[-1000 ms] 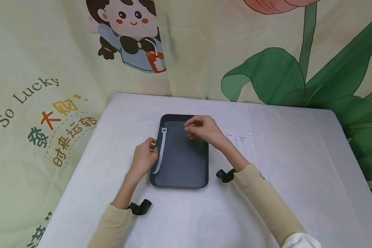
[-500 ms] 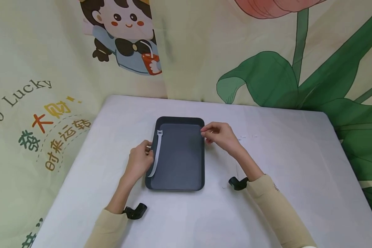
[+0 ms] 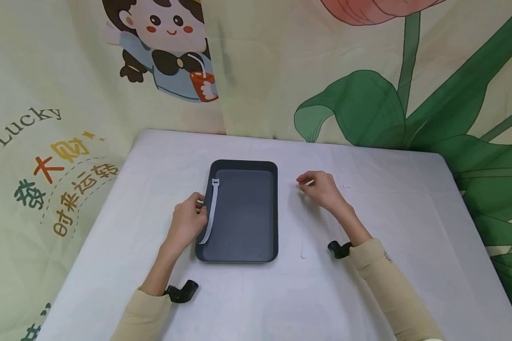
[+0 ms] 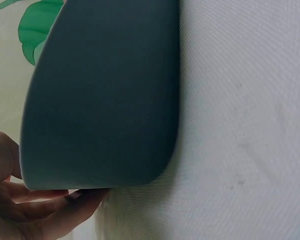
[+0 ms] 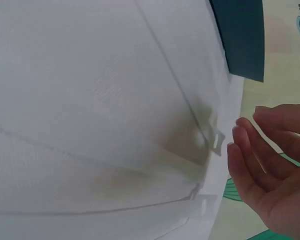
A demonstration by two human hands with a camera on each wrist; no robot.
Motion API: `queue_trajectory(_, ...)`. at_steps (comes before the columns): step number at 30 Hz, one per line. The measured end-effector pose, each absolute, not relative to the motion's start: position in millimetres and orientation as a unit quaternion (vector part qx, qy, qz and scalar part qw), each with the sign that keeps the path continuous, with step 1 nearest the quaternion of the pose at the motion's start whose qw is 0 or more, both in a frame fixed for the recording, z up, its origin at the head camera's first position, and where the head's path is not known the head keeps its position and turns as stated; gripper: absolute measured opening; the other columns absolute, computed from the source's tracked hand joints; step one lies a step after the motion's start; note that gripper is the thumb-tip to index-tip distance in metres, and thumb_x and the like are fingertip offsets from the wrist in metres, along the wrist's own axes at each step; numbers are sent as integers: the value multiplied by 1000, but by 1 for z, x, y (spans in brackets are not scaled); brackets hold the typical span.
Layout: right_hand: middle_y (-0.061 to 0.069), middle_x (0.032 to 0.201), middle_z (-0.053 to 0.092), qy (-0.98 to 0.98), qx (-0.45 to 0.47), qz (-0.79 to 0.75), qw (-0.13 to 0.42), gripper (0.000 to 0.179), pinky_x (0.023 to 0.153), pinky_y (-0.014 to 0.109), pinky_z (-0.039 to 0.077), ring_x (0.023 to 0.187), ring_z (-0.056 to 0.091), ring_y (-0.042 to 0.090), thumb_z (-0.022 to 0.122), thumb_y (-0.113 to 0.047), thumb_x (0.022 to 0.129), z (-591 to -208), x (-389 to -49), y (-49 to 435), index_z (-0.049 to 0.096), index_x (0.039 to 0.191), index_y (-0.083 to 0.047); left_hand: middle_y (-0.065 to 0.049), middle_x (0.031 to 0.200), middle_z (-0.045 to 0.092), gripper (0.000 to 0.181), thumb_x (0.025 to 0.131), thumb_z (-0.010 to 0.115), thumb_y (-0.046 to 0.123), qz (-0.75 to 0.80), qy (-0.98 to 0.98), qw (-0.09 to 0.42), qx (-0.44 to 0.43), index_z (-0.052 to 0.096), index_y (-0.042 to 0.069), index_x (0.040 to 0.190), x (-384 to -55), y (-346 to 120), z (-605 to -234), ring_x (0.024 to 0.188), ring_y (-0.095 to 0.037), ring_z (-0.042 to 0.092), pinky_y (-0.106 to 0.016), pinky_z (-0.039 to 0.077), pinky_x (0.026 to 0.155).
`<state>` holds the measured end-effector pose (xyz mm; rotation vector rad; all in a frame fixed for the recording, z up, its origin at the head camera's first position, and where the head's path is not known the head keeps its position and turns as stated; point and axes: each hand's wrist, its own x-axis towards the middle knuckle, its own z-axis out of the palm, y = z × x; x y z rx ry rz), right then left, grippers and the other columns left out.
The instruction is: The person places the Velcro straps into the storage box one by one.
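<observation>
A dark grey rectangular tray [image 3: 243, 213] lies on the white table. One white cable tie [image 3: 213, 203] runs lengthwise along the tray's left inner side, its square head at the far end. My left hand [image 3: 185, 220] holds the tray's left edge; in the left wrist view its fingers [image 4: 70, 212] are against the tray wall, thumb over the rim. To the right of the tray, my right hand [image 3: 322, 189] hovers with loosely bent fingers and nothing in them. Near its fingertips in the right wrist view are the heads of loose cable ties [image 5: 217, 142], pale against the cloth.
The white-covered table [image 3: 392, 227] reaches back to a printed curtain [image 3: 256, 71] with a cartoon figure and plant leaves. Black wrist cameras [image 3: 182, 291] sit at both cuffs. More thin ties lie faintly visible beneath the right forearm.
My right hand has moved right, from over the tray to above the table beside it. My left hand stays at the tray's left edge, and the head view has shifted slightly.
</observation>
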<state>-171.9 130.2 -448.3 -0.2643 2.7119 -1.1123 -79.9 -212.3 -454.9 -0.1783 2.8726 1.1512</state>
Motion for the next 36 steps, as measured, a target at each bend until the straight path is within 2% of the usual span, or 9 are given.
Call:
queue_trajectory(10, 19, 122, 72, 931, -86, -343, 93, 29, 97, 47, 54, 114, 64, 34, 61, -1, 96, -461, -176, 139, 70, 123, 3, -31, 109, 72, 34, 98, 50, 3, 374, 925, 22, -56, 59, -8, 128, -77, -213, -456, 98, -42, 74, -49, 60, 75)
queue_trajectory(14, 19, 117, 72, 942, -104, -308, 84, 31, 98, 48, 51, 111, 63, 35, 65, 1, 93, -465, -177, 138, 70, 122, 4, -30, 109, 72, 34, 98, 50, 3, 373, 926, 22, -58, 59, -8, 128, -75, -213, -456, 97, -41, 74, -48, 60, 75)
queue_trajectory(18, 18, 107, 74, 955, -120, -266, 55, 29, 95, 49, 49, 103, 63, 35, 69, 1, 89, -467, -177, 135, 73, 118, 3, -30, 109, 72, 33, 98, 50, 3, 372, 926, 21, -59, 59, -8, 128, -75, -213, -455, 96, -40, 74, -48, 60, 75)
queue_trajectory(24, 17, 101, 73, 960, -127, -248, 27, 26, 92, 49, 47, 99, 61, 35, 70, 2, 88, -469, -175, 132, 75, 113, 2, -30, 108, 72, 33, 98, 50, 2, 371, 926, 21, -61, 60, -8, 128, -76, -212, -454, 95, -40, 74, -48, 59, 74)
queue_trajectory(30, 17, 102, 70, 951, -136, -274, 40, 24, 87, 43, 53, 96, 63, 30, 66, 6, 90, -469, -174, 132, 74, 112, 4, -30, 107, 72, 32, 98, 50, 1, 369, 928, 14, -55, 60, -9, 127, -77, -213, -454, 94, -40, 74, -48, 59, 74)
queue_trajectory(36, 17, 105, 70, 942, -143, -297, 55, 22, 84, 40, 55, 93, 60, 28, 63, 5, 94, -468, -172, 131, 74, 113, 4, -30, 107, 72, 33, 98, 50, 1, 370, 927, 13, -56, 60, -9, 127, -78, -213, -454, 94, -40, 74, -48, 60, 74)
